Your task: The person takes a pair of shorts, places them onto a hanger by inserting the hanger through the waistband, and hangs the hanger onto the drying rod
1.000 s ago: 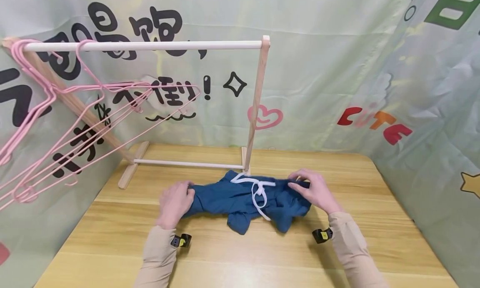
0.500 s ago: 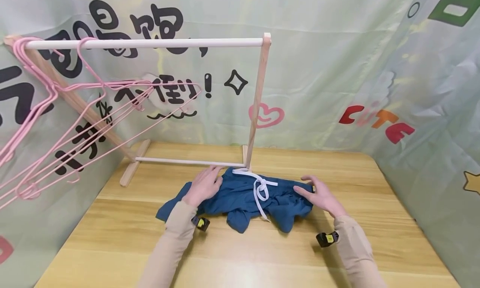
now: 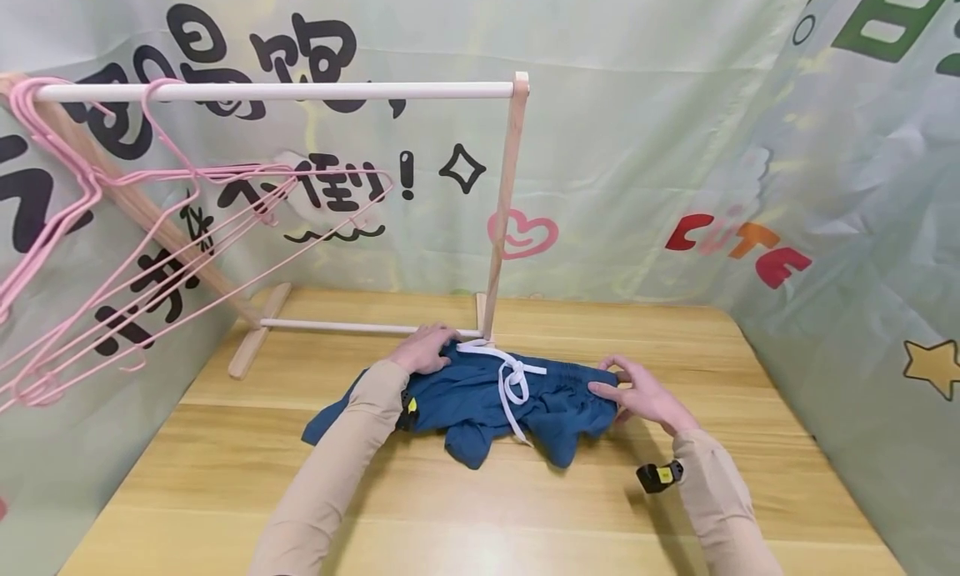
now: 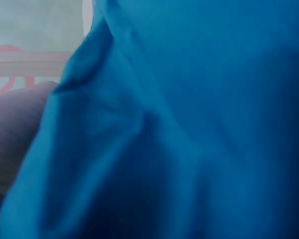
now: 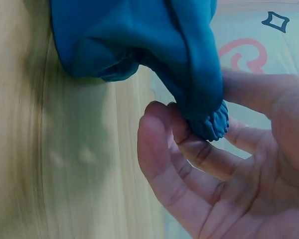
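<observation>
Blue drawstring shorts (image 3: 480,401) lie bunched across the table, with a white drawstring (image 3: 515,376) tied in a bow at the waist. My left hand (image 3: 422,351) holds their upper edge just left of the bow; its fingertips are partly hidden. Blue cloth (image 4: 154,124) fills most of the left wrist view, with a blurred part of the hand at its left edge. At the other end, my right hand (image 3: 637,395) pinches the waistband's right end between thumb and fingers. The gathered elastic waistband (image 5: 212,124) shows among those fingers in the right wrist view.
Behind the shorts stands a wooden rack with a white top rail (image 3: 300,92) and a low white bar (image 3: 360,327). Several pink hangers (image 3: 195,172) hang at the rail's left end. Printed cloth walls (image 3: 622,142) enclose the wooden table (image 3: 480,518).
My left hand has left the left end of the shorts and moved right to the waist near the bow. That left end now lies spread on the table. My right hand stays at the right end.
</observation>
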`<state>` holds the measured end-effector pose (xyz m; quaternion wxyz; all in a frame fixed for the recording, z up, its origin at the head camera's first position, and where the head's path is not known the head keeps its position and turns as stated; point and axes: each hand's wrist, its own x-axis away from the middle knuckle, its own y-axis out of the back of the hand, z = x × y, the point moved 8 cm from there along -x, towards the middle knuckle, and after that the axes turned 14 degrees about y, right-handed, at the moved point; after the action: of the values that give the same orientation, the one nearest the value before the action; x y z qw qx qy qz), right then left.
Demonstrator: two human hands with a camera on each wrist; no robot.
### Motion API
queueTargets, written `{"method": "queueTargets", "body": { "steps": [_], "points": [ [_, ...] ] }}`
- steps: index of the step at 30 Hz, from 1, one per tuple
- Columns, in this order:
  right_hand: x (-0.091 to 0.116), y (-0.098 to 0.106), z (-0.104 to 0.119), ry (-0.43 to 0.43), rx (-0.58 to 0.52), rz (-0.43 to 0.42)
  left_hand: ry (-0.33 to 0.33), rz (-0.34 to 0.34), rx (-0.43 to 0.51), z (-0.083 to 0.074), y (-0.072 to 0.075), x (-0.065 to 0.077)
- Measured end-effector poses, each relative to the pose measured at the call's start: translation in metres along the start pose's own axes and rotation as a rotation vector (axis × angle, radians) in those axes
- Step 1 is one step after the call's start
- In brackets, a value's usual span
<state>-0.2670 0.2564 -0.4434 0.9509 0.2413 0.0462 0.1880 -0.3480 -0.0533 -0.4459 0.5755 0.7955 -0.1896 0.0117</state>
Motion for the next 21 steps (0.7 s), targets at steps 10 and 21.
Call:
{"method": "queueTargets", "body": {
  "steps": [10, 21],
  "points": [
    [-0.003, 0.003, -0.002, -0.032, 0.042, 0.033, 0.073, 0.064, -0.087, 0.003, -0.009, -0.003],
    [-0.006, 0.002, 0.002, 0.004, 0.04, 0.067, 0.125, -0.039, -0.074, 0.013, -0.004, -0.004]
  ]
}}
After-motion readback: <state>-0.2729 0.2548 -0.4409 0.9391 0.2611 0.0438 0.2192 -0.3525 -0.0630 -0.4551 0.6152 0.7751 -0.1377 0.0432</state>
